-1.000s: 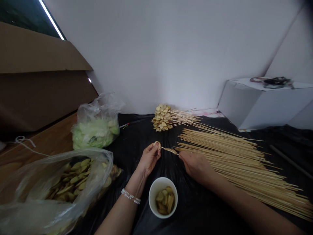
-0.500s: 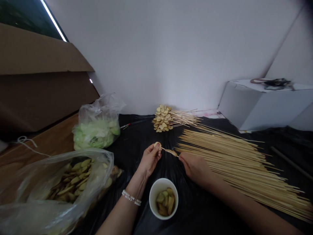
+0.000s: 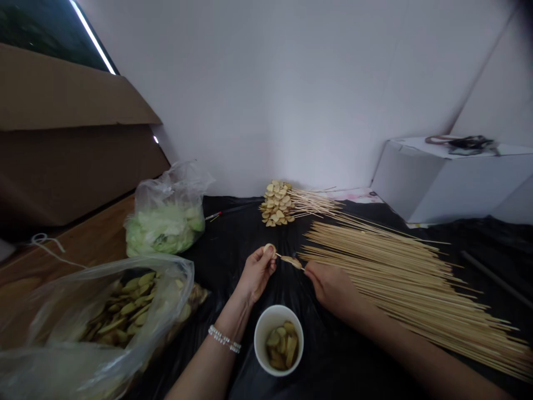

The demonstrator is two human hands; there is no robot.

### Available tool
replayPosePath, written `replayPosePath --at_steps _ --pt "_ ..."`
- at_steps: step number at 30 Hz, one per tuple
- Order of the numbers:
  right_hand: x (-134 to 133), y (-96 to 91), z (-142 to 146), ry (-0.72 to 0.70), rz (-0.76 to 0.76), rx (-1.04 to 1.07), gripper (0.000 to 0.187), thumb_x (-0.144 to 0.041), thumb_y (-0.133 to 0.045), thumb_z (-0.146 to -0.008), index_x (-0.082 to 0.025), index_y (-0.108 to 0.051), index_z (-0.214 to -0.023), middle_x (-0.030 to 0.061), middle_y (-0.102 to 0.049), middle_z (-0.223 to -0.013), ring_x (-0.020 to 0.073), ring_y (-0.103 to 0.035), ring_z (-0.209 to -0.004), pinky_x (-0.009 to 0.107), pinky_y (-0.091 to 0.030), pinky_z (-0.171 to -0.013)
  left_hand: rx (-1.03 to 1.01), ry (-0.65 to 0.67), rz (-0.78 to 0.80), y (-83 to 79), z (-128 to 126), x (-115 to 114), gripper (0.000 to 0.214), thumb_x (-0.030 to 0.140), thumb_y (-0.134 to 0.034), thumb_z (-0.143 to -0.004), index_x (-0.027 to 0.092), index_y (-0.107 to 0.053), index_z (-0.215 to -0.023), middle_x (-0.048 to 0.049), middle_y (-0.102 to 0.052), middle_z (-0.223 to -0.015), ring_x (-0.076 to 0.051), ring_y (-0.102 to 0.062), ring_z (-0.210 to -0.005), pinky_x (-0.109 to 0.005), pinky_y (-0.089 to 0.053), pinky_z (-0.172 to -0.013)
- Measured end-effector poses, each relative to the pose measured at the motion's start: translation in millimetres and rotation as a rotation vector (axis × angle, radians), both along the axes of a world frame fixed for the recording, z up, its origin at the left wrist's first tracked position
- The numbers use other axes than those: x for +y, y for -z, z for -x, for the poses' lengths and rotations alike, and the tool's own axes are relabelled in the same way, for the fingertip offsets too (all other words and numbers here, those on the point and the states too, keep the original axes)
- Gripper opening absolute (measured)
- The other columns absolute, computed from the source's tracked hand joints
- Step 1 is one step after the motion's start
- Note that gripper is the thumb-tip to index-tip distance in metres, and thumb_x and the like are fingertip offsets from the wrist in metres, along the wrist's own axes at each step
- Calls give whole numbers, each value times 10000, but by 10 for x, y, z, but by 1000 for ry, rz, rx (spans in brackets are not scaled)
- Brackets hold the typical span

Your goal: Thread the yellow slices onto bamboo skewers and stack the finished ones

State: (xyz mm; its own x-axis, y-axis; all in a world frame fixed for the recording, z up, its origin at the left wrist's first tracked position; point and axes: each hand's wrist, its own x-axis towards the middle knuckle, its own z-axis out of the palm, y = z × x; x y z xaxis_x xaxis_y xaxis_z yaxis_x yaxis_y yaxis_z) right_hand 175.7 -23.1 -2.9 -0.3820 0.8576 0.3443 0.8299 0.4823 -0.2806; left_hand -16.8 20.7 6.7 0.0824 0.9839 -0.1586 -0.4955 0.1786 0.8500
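This looks like a makeshift food-prep spot in a plain room, with a black plastic sheet (image 3: 353, 361) spread beside a wooden surface (image 3: 83, 236), bagged food slices (image 3: 125, 311) near left, bamboo skewers (image 3: 395, 272) right, a cardboard box (image 3: 70, 128) far left, and white walls (image 3: 270, 94) behind.

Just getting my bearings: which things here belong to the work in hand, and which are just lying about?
In use: left hand pinching a pale round slice; right hand holding a thin bamboo skewer; loose bamboo skewers; white cup of yellow slices.
Lying about: white box; brown cardboard sheet.
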Motion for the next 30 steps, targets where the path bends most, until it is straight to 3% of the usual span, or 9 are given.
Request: replayPosePath --at_steps 5,11,14,20,24,30 --pt "-28 -27 -2 -3 -57 -60 231 -156 -358 -920 -182 -560 -810 46 -618 -732 155 -529 -632 280 -264 -572 -6 14 3 -1 -10 -7 314 319 -823 -590 109 -628 -719 21 -538 -652 -25 -465 -554 -120 -400 -517" --pt "32 -36 22 -33 153 272 243 -192 -407 -905 -191 -559 -716 12 -615 -684 138 -547 -656 236 -332 -608 10 23 -16 -9 -12 -11 322 329 -818 -598 107 -623 -725 14 -545 -654 -28 -464 -555 -126 -393 -518" --pt "59 -42 19 -45 199 334 231 -197 -426 -892 -193 -566 -709 2 -614 -670 136 -545 -642 235 -338 -610 19 19 -24 -22 -29 -25 324 329 -812 -608 111 -610 -737 18 -544 -643 -26 -463 -547 -126 -392 -524" --pt "40 -50 22 -17 107 226 258 -241 -371 -932 -190 -554 -757 26 -615 -702 151 -550 -664 256 -335 -631 83 12 -44 -33 -52 -45 387 509 -654 -732 145 -584 -841 22 -537 -568 -53 -443 -484 -145 -341 -455" --pt "17 -63 31 -31 85 196 269 -246 -359 -946 -194 -565 -782 26 -627 -726 153 -563 -688 256 -341 -643 149 -15 -113 -23 -34 -31 355 488 -647 -743 149 -540 -753 43 -474 -515 -46 -373 -450 -141 -252 -411" --pt "0 -24 12 -30 -1 67 256 -204 -361 -939 -191 -579 -807 40 -632 -754 161 -566 -714 264 -332 -645 178 -42 -145 13 -57 -33 341 482 -620 -766 166 -494 -741 49 -461 -523 -54 -359 -458 -152 -242 -413"
